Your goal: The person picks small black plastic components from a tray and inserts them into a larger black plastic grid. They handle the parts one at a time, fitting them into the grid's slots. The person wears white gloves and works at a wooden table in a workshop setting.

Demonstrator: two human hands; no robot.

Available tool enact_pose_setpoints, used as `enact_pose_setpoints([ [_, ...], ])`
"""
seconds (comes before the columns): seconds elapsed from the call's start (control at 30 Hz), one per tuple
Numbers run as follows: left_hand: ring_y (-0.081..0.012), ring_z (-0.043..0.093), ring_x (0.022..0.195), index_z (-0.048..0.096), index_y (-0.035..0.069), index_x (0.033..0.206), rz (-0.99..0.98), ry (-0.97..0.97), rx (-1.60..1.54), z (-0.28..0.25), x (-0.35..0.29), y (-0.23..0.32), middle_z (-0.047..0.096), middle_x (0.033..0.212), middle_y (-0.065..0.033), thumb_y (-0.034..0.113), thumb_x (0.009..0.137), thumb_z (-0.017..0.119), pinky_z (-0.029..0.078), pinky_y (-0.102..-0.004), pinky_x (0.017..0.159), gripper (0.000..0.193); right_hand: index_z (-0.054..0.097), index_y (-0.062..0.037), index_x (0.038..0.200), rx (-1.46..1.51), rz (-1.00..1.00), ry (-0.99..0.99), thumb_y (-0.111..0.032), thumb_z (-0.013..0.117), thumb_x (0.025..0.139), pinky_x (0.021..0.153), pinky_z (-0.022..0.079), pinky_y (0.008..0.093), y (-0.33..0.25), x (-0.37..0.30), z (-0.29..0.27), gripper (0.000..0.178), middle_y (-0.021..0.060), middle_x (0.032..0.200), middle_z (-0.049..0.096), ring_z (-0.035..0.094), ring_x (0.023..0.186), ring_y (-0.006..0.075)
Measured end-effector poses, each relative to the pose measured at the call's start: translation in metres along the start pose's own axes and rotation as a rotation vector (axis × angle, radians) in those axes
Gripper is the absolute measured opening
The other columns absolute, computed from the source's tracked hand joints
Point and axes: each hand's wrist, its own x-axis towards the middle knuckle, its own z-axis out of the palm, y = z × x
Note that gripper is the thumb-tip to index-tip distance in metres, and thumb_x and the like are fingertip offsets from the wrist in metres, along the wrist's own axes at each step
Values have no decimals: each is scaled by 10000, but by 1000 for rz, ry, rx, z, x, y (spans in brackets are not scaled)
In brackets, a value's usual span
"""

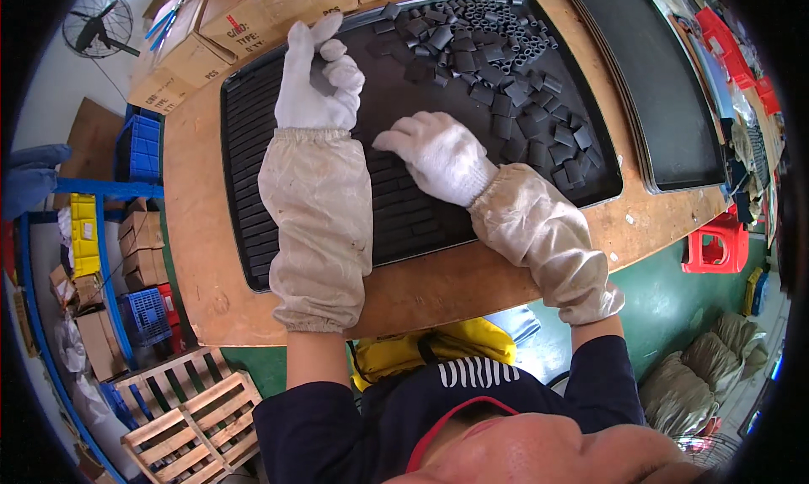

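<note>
A large black tray [506,199] lies on the table in front of me, holding loose short black tubes [514,29] and curved black pieces [539,122] on its right side. Black pieces [253,147] lie in close, neat rows across its left side. My left hand [316,84], in a white glove, is over the upper rows with two fingers stretched out and the others curled; nothing shows in it. Over the right end of the rows, my right hand [438,151], also gloved, is bent with its fingers drawn together; whatever they hold is hidden.
Cardboard boxes [253,16] stand along the table's far edge. More black trays [666,88] are stacked at the right. A red stool [716,244] stands on the green floor beyond the table. Wooden pallets [198,417] and a blue rack [109,189] are at the left.
</note>
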Motion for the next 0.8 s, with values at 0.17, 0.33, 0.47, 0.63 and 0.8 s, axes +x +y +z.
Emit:
enact_pose_setpoints([
  [0.17, -71, 412, 543, 610, -32, 1227, -40, 83, 179, 4, 0, -15, 531, 719, -4, 520, 999, 532, 377, -200, 481, 602, 668, -109, 1079, 19, -28, 18, -28, 637, 732, 754, 528, 418, 4, -3, -8, 358, 75, 929, 655, 645, 873, 299],
  [0.33, -66, 378, 505, 566, -29, 1295, -328, -114, 311, 15, -7, -32, 522, 649, 16, 753, 945, 336, 306, -203, 433, 888, 649, -48, 987, 90, 128, 450, 39, 619, 817, 793, 548, 401, 29, -12, -41, 193, 117, 935, 693, 676, 879, 326],
  [0.47, -56, 382, 474, 566, 26, 1235, -424, -223, 515, 19, -19, -52, 527, 650, 21, 772, 942, 283, 294, -195, 413, 850, 674, -89, 1060, 26, 136, 557, -52, 676, 839, 808, 548, 395, 33, -17, -68, 224, 107, 1009, 677, 665, 923, 314],
  [0.63, -56, 449, 496, 584, 129, 994, -504, -263, 769, 18, -32, -76, 547, 668, 18, 787, 935, 248, 322, -196, 411, 742, 712, -143, 1032, 98, 60, 439, -124, 749, 773, 784, 548, 407, 36, -21, -79, 263, 126, 1096, 663, 661, 938, 331],
  [0.8, -37, 415, 570, 586, 72, 1201, -409, -258, 722, 21, -38, -74, 533, 767, 26, 455, 1005, 548, 338, -191, 475, 432, 698, -118, 933, 122, 136, 528, -132, 753, 792, 806, 539, 408, 49, -26, -73, 152, 131, 1103, 662, 654, 961, 333],
])
